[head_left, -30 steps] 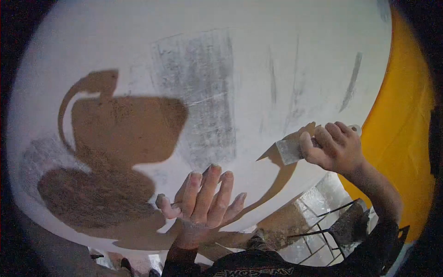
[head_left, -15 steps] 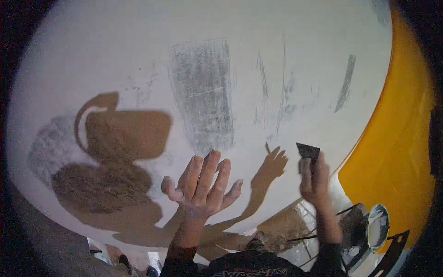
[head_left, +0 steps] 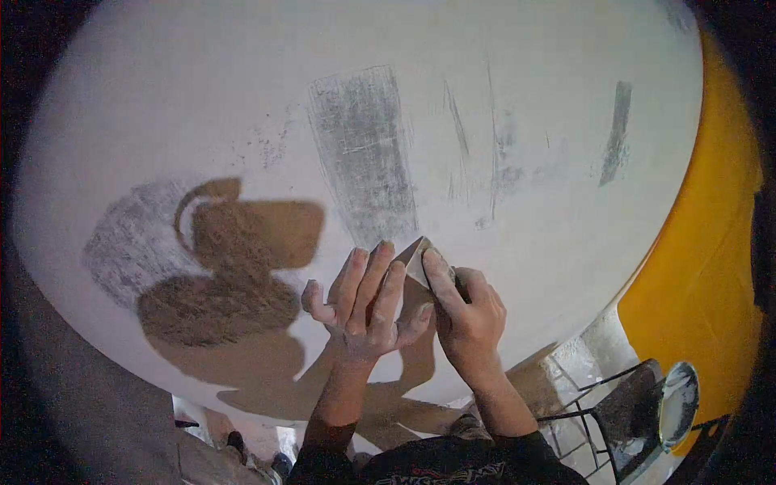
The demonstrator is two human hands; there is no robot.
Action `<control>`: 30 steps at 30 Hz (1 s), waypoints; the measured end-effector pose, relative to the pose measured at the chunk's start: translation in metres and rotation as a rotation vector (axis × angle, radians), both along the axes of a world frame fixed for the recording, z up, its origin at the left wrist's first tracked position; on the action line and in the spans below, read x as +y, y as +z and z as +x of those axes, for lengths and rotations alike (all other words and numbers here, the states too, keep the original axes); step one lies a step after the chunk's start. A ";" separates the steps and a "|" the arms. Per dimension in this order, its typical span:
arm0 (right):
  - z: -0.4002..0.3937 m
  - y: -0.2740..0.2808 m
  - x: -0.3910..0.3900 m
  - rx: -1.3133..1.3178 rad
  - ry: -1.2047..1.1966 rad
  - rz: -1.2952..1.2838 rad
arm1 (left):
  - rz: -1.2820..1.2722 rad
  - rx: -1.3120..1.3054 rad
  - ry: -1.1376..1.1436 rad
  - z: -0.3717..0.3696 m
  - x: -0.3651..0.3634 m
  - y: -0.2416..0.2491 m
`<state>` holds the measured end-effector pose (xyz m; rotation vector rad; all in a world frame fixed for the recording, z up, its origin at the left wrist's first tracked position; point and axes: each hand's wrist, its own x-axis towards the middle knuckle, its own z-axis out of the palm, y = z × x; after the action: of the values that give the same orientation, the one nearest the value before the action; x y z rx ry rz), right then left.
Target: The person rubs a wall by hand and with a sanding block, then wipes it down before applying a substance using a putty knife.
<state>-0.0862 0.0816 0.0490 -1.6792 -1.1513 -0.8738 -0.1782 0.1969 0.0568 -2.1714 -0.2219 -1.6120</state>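
Observation:
My right hand (head_left: 473,315) grips a thin, flat scraper (head_left: 415,263), its forefinger laid along the pale face and the other fingers curled behind. One dark-edged corner of the scraper points up. Close on its left is my left hand (head_left: 365,311), fingers stretched and spread, back towards me, with whitish residue on the fingers. The scraper's edge is right at the left fingertips. Both hands are in front of a large white curved surface (head_left: 550,259). A grey scuffed patch (head_left: 364,145) lies just above them on it.
More grey marks show on the surface, including a narrow strip (head_left: 618,133) and a rounded patch (head_left: 137,234) partly under my shadow. An orange-yellow surface (head_left: 687,267) borders it at right. Below that, a round container (head_left: 679,404) with white material stands by a dark chair-like frame (head_left: 626,412).
My right hand has swung left with the scraper, from the right side to beside my left hand. The left hand has shifted slightly right and stays spread. The view has moved a little.

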 end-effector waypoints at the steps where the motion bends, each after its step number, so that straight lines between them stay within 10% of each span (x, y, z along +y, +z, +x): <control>1: 0.000 -0.001 0.000 0.002 0.001 0.000 | -0.027 -0.004 -0.042 0.000 -0.001 0.000; 8: -0.006 0.005 -0.002 0.222 0.171 -0.022 | 0.096 0.035 0.039 -0.006 -0.015 0.015; 16: -0.008 0.008 -0.009 0.103 0.428 0.057 | -0.559 -0.004 -0.292 -0.009 -0.044 0.050; 22: 0.007 -0.007 -0.037 0.841 0.830 0.010 | -0.878 -0.147 -0.438 -0.006 -0.045 0.054; 30: 0.033 -0.004 -0.057 0.589 0.600 0.000 | -1.015 -0.083 -0.450 0.005 -0.052 0.053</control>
<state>-0.0535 0.0248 0.0448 -1.3314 -1.1257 0.0049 -0.1734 0.1446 0.1101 -3.0544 -0.7586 -2.1305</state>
